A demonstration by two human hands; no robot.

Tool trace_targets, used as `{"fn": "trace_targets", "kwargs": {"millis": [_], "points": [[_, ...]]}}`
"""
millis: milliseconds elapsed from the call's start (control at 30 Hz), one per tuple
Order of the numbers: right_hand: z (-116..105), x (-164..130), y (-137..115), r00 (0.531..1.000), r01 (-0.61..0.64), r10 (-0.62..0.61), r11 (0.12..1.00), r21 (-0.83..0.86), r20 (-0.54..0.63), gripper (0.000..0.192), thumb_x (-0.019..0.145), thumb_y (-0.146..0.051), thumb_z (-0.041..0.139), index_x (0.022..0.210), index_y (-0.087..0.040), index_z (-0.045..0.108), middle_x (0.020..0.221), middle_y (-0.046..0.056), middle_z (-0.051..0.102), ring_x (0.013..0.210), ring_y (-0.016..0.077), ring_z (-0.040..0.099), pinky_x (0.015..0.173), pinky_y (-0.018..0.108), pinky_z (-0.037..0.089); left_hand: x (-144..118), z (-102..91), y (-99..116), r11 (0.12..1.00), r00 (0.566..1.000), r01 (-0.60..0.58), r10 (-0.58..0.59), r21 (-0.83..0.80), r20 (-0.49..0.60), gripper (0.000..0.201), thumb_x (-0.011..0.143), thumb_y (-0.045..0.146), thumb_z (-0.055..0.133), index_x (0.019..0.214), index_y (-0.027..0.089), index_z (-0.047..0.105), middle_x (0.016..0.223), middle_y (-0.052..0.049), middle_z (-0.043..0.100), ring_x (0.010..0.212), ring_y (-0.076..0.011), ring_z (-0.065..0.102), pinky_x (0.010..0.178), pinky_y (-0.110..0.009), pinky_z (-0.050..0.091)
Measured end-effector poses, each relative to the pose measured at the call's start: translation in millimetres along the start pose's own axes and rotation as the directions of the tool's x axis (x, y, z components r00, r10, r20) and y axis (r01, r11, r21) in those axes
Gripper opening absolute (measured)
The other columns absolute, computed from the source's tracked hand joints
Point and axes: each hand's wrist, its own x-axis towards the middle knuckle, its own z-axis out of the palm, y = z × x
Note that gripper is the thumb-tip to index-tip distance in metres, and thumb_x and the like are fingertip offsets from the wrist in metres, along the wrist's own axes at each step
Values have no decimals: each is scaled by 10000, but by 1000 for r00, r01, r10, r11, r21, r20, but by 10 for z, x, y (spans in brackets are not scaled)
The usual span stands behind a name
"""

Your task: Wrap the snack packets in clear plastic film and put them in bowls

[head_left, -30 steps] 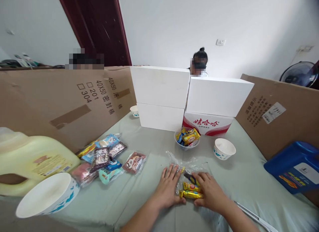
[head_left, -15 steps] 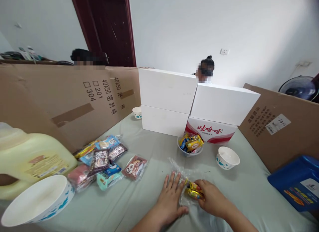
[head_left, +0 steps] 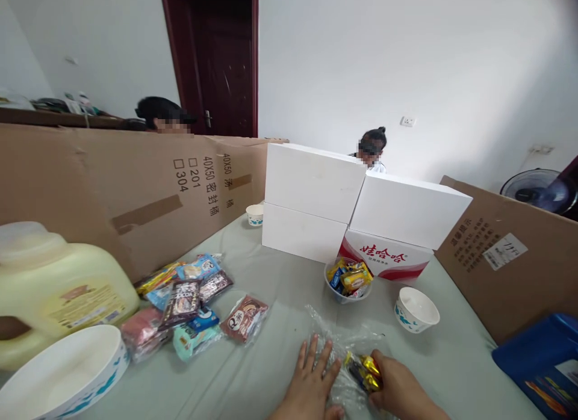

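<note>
My left hand lies flat with its fingers spread, pressing on a crumpled clear plastic bag. To its right, my right hand is closed on several gold-wrapped candies, with a dark one among them. They are held over the bag, with their wrappers poking out past the fingertips. Beyond the hands stands a clear plastic bowl heaped with yellow and blue wrapped candies. A white paper bowl with a teal pattern is to the right of it.
Packaged snacks lie heaped at left, with one brown packet apart. Nearby are a yellow jug and a large paper bowl. White boxes and cardboard wall the table. A blue jug stands right. Two people sit behind.
My right hand has shifted slightly right with the candies, widening the gap to my left hand. The left hand stays on the bag. The whole view has shifted, with things appearing lower.
</note>
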Motion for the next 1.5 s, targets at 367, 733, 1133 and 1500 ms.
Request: {"fn": "trace_targets", "kwargs": {"millis": [367, 733, 1133, 1500], "points": [[-14, 79, -227, 996, 88, -84, 976, -198, 30, 393, 590, -111, 601, 968, -217, 580, 990, 88, 714, 923, 280, 665, 710, 295, 416, -5, -34, 15, 998, 1000, -29, 29, -63, -2, 716, 732, 439, 766, 1362, 485, 429, 1593, -48, 63, 1385, -523, -15, 1002, -795, 62], [-1164, 211, -208, 941, 326, -337, 924, -202, -25, 269, 610, -81, 528, 804, -248, 608, 738, -12, 664, 692, 183, 599, 607, 265, 370, -50, -19, 5, 990, 998, -55, 50, -128, -44, 642, 791, 526, 680, 1377, 454, 428, 1596, -37, 72, 1397, -493, -64, 1040, -764, 32], [-1726, 1875, -1152, 906, 398, -416, 785, -474, 73, 286, 762, -187, 700, 1043, -204, 653, 1084, 85, 653, 1123, 296, 524, 982, 488, 364, 114, 467, -332, 978, 949, -172, 197, 118, -247, 505, 910, 489, 540, 1384, 513, 368, 1586, -4, 145, 1397, -469, 194, 1023, -744, 242], [-1643, 2004, -868, 896, 396, -305, 877, -270, 323, 375, 903, -360, 598, 1234, -194, 543, 1231, 77, 573, 1014, 206, 602, 847, 400, 526, 71, 285, -264, 986, 981, -167, 166, 2, -104, 657, 829, 593, 601, 1420, 447, 354, 1595, -52, 85, 1401, -505, 68, 1019, -783, 145]]}}
